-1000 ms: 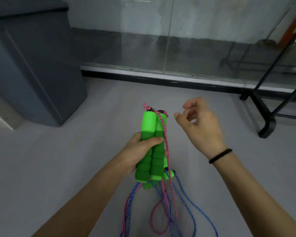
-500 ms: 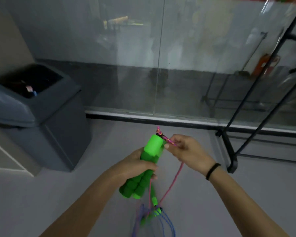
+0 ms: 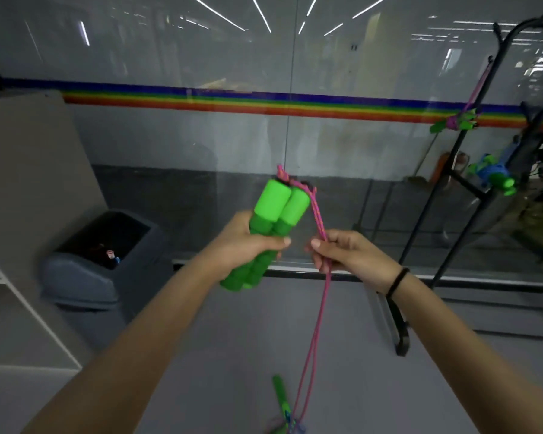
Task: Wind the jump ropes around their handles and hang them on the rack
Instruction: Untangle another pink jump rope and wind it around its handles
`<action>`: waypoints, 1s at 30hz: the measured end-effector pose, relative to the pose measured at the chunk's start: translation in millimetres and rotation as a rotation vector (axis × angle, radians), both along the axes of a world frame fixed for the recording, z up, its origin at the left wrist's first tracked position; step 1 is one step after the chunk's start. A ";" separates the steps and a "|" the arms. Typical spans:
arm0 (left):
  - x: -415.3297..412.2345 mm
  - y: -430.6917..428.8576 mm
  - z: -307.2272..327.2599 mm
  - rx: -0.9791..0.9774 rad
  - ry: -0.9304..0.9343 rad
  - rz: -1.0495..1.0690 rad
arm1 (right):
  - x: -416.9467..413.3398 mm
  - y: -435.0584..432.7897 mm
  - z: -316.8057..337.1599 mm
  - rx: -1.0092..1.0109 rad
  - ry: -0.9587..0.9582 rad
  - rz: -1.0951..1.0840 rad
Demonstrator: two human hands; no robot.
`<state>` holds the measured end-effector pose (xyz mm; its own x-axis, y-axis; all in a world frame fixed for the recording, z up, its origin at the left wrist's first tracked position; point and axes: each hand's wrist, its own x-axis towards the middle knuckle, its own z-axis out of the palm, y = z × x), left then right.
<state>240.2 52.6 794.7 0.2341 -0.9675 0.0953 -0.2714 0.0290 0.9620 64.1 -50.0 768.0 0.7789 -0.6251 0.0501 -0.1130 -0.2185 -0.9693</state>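
At the left of the frame a dark grey waste bin (image 3: 85,277) stands on the floor beside a pale cabinet (image 3: 22,183). Right of it, near the centre, the left hand (image 3: 248,242) is wrapped around a pair of green foam handles (image 3: 276,208). They are held side by side and tilted, with their tops toward the glass wall (image 3: 170,151). Its fingers and thumb are closed around the middle of the handles.

From the top ends a pink rope (image 3: 319,222) goes down to the right hand (image 3: 345,253), just beside the left one. This hand pinches the two strands between the thumb and the curled fingers. A black band (image 3: 395,281) is on this wrist.

Below it the strands hang to the grey floor at the bottom centre, where another green handle (image 3: 279,391) lies. This part is blurred, so we cannot tell how the cords there are arranged.

At the right edge stands the black metal rack (image 3: 401,333). Two wound jump ropes hang on it: the purple-corded bundle (image 3: 455,122) higher and the blue-corded bundle (image 3: 496,178) lower.
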 end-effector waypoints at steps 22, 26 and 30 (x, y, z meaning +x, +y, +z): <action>-12.0 36.5 107.6 -0.242 0.116 -0.039 | -60.7 25.2 -176.8 -0.073 1.030 -0.397; -12.5 30.1 87.2 -0.175 0.112 -0.006 | -66.0 20.1 -150.9 -0.166 0.912 -0.432; -17.8 19.7 59.7 -0.094 0.057 0.021 | -67.7 16.9 -92.4 -0.360 0.576 -0.446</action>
